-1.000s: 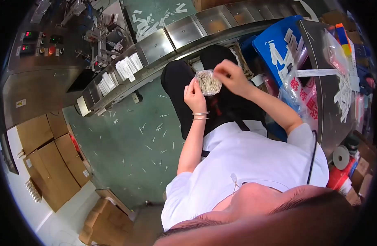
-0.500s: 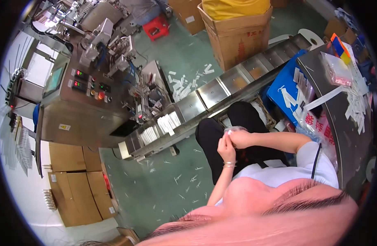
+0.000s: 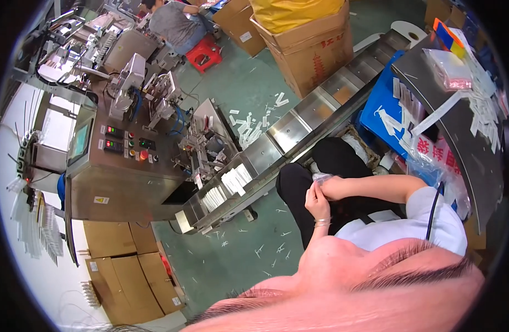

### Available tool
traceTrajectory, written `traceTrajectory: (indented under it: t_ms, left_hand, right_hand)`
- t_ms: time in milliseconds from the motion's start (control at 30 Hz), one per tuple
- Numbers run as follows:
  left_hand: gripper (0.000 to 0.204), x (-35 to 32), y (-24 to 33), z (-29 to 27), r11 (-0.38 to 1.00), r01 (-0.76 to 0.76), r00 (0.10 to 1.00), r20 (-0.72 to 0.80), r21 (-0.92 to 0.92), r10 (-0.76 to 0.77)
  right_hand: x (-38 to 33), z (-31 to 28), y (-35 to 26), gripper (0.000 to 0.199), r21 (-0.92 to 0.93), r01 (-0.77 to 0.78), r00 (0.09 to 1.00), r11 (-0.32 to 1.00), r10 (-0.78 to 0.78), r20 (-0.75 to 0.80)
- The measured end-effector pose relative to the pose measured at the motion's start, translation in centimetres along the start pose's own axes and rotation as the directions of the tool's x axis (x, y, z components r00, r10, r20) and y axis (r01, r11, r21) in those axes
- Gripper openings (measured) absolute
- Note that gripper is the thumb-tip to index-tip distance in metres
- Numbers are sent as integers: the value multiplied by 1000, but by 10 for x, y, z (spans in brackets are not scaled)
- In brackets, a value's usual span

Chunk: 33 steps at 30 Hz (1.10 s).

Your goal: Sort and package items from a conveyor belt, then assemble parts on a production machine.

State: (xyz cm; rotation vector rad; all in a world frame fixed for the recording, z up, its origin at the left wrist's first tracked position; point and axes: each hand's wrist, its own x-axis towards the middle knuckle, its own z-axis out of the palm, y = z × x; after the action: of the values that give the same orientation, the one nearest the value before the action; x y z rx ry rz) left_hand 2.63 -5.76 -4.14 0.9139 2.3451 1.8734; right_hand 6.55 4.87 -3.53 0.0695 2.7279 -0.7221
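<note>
Both my hands are together above my lap, near the conveyor's side. My left hand point(image 3: 318, 203), with bracelets at the wrist, has its fingers pinched on a small clear plastic bag point(image 3: 322, 177). My right hand point(image 3: 335, 188) is closed around the same bag, its fingers mostly hidden. The bag's contents cannot be made out. Ahead of my knees runs a metal conveyor point(image 3: 288, 131) with shallow compartments. White packets point(image 3: 235, 178) stand in rows in its near-left compartments.
A metal machine with a control panel point(image 3: 130, 145) stands left. White strips point(image 3: 254, 126) litter the floor. A cardboard box point(image 3: 315, 55) holds a yellow bag. At right are a blue bin point(image 3: 376, 108) and a dark table point(image 3: 431, 77) with loose strips. A person point(image 3: 179, 25) sits on a red stool point(image 3: 203, 54).
The view has tilted, so the surroundings sit further right and lower on the left side, and more of the seated person shows. Both hands stay on the bag, shifted only slightly.
</note>
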Motion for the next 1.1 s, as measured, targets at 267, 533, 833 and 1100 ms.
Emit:
traceTrajectory:
  t_ms: [267, 533, 833, 1100]
  left_hand:
    - [23, 24, 9, -12, 940, 14, 945, 302, 340, -123]
    - [15, 70, 0, 2, 922, -184, 913, 407, 341, 31]
    - [17, 76, -33, 3, 973, 126, 959, 227, 191, -169]
    - [18, 78, -44, 10, 942, 325, 896, 291, 89, -336]
  right_hand:
    - [-24, 1, 3, 12, -83, 154, 982, 985, -162, -98]
    - [-75, -8, -16, 8, -163, 220, 792, 962, -274, -545]
    - [-65, 0, -14, 12, -152, 86, 704, 985, -168, -690]
    - [-82, -8, -30, 13, 15, 146, 597, 989, -76, -798]
